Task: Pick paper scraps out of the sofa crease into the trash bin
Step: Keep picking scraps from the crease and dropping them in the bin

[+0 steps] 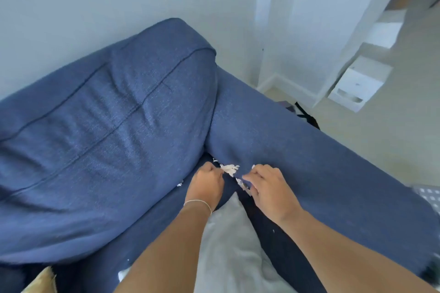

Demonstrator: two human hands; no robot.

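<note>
A: Where are the scraps point(230, 169)?

B: Along the crease point(209, 153) where the seat meets the arm point(297, 147) of the sofa. A white clump sits just at the left hand point(208, 183), a strip point(243, 185) runs under the right hand point(269, 188), and one bit point(179, 184) lies left of the wrist

A: And the hands?

B: Left is curled, fingertips pinching the clump. Right is half closed, fingers touching the strip; I cannot tell if it grips yet

A: Best way to do it?

B: I'd pinch low, close to the fabric, and lift slowly so the torn paper doesn't shred. Gather several in the fist before leaving, then spread the crease to check deeper

A: The bin?

B: Not in view, so keep the fists shut while carrying
</note>
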